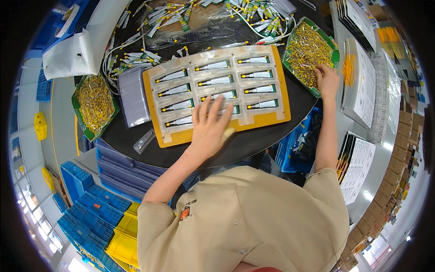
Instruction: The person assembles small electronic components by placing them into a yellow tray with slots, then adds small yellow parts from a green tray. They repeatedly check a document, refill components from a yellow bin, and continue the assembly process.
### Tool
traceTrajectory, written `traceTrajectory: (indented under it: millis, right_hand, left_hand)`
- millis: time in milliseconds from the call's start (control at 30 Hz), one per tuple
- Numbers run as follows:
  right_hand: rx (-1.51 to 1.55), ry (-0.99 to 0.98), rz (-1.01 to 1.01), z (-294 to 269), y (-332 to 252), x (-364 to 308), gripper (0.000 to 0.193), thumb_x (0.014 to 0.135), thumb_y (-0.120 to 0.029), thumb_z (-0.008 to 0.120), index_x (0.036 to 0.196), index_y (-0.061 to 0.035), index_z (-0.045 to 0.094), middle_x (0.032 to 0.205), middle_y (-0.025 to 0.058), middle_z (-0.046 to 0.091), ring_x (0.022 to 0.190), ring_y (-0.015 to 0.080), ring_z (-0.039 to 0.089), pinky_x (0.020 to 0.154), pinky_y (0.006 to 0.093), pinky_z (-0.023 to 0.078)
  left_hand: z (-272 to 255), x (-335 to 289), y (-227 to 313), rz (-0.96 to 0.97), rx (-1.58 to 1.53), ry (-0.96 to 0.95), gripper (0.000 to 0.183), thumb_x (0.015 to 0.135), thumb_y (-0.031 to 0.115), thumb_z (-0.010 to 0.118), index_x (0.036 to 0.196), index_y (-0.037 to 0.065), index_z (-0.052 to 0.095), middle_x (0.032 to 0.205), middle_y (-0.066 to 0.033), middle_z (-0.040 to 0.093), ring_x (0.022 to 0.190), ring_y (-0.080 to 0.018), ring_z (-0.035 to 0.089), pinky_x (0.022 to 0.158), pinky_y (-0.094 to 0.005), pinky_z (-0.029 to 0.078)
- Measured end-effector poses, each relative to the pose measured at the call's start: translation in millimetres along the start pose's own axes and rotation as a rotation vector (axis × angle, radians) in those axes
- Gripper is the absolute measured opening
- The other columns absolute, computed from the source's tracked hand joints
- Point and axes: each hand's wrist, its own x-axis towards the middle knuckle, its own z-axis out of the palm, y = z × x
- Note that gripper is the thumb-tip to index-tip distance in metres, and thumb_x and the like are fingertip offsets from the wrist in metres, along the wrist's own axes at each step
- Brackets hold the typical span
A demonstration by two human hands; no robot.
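Left hand [209, 129] flat on tube tray [217, 93]; right hand [327, 79] in yellow-cap bag [308, 53].

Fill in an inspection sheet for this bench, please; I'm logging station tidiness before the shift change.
Surface: round black table, mostly covered.
Job's things: yellow board with a clear tray of small tubes in three columns; green tray of small yellow caps at right, another green tray at left.
Clutter: loose tubes heaped at the far edge; stack of clear trays; white bag; printed sheets at right.
Hands: left hand flat on the tray's near edge, something pale under its fingers; right hand in the right caps tray.
Cables: nothing seen.
Surroundings: blue and yellow crates on the floor at left; cardboard boxes at right.
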Motion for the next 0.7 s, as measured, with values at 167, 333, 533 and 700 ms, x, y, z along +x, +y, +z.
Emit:
traceTrajectory:
  millis: [167, 333, 533, 700]
  right_hand:
    - [0.216, -0.018, 0.149, -31, -11, 6, 0.017, 0.079, -0.011, 0.074, 0.094, -0.0054, 0.073, 0.087, 0.0121, 0.069, 0.086, 0.0281, 0.062, 0.079, 0.0387, 0.048]
    - [0.406, 0.032, -0.136, -71, -64, -17, 0.013, 0.078, -0.002, 0.072, 0.091, -0.0055, 0.073, 0.089, 0.0092, 0.068, 0.088, 0.0267, 0.063, 0.08, 0.0353, 0.049]
    - [0.54, -0.136, -0.534, -47, -134, -61, 0.018, 0.071, -0.007, 0.074, 0.088, -0.0113, 0.069, 0.091, 0.0017, 0.063, 0.094, 0.0249, 0.058, 0.084, 0.0375, 0.044]
    - [0.44, -0.114, -0.428, -42, -79, -52, 0.018, 0.07, -0.009, 0.074, 0.088, -0.009, 0.07, 0.094, 0.0055, 0.067, 0.093, 0.0281, 0.061, 0.086, 0.0403, 0.047]
  left_hand:
    - [5, -2, 4, 0.02, 0.099, -0.112, 0.062, 0.084, 0.029, 0.067, 0.141, 0.019, 0.047, 0.151, -0.015, 0.031, 0.138, -0.0399, 0.025, 0.111, -0.0559, 0.016]
    - [-14, -24, -4, -0.196, 0.074, -0.072, 0.068, 0.084, 0.034, 0.068, 0.145, 0.014, 0.043, 0.153, -0.0158, 0.029, 0.143, -0.0409, 0.018, 0.113, -0.0584, 0.013]
    - [-31, -60, -24, -0.277, 0.268, -0.106, 0.07, 0.084, 0.028, 0.07, 0.146, 0.013, 0.041, 0.155, -0.0171, 0.024, 0.141, -0.0429, 0.018, 0.113, -0.0588, 0.011]
    - [-24, -69, -19, -0.305, 0.239, -0.1, 0.069, 0.084, 0.028, 0.07, 0.145, 0.012, 0.042, 0.155, -0.0176, 0.025, 0.141, -0.0429, 0.019, 0.112, -0.0579, 0.011]
